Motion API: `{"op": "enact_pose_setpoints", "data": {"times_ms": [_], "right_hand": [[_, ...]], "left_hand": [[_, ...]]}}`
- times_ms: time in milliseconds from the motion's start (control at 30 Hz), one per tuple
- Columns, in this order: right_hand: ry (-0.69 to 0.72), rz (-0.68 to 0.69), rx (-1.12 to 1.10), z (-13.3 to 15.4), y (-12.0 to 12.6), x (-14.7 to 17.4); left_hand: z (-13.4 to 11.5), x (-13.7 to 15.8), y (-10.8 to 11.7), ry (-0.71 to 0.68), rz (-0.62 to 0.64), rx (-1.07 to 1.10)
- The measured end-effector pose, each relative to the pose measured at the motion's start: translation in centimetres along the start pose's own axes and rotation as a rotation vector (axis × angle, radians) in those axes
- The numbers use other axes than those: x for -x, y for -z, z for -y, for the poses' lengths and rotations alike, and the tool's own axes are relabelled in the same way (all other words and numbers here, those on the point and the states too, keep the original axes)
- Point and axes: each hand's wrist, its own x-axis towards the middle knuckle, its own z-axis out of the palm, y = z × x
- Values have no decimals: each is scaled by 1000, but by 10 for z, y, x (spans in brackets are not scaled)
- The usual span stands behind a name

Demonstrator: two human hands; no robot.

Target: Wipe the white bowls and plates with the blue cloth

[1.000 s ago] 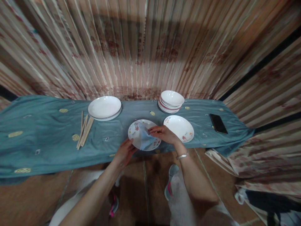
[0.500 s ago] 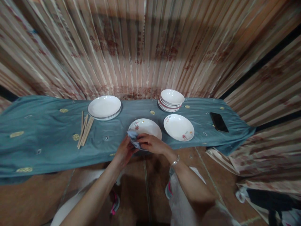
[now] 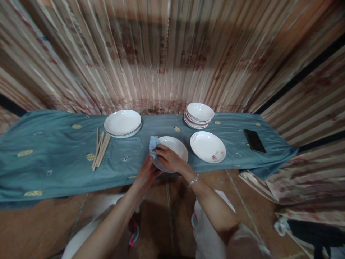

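A white plate (image 3: 176,145) lies at the table's front edge, its left rim partly covered by a light blue cloth (image 3: 153,144). My right hand (image 3: 168,158) reaches over the plate with its fingers closed on the cloth, pressing it to the upper left rim. At the plate's lower left edge, my left hand (image 3: 148,171) grips the rim; some of its fingers are hidden under the plate. Just to the right rests another white plate (image 3: 207,146) with flower prints near its rim.
Behind stand a stack of white bowls (image 3: 199,112) and, farther left, stacked white plates (image 3: 122,123). Several chopsticks (image 3: 101,151) lie left of my hands. A black phone (image 3: 254,141) is at the right on the blue-green tablecloth (image 3: 64,154). A curtain (image 3: 172,64) hangs behind.
My right hand has moved the cloth up along the plate's left rim, from the lower left to the upper left. My left hand stays at the plate's edge. The view has shifted slightly.
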Motion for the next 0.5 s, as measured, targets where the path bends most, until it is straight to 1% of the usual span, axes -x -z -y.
{"op": "enact_pose_setpoints", "data": {"times_ms": [200, 500], "right_hand": [[-77, -17, 105, -7, 6, -7], [-272, 17, 455, -11, 22, 3]], "left_hand": [[1, -1, 3, 16, -23, 17], [3, -4, 6, 14, -14, 2]]}}
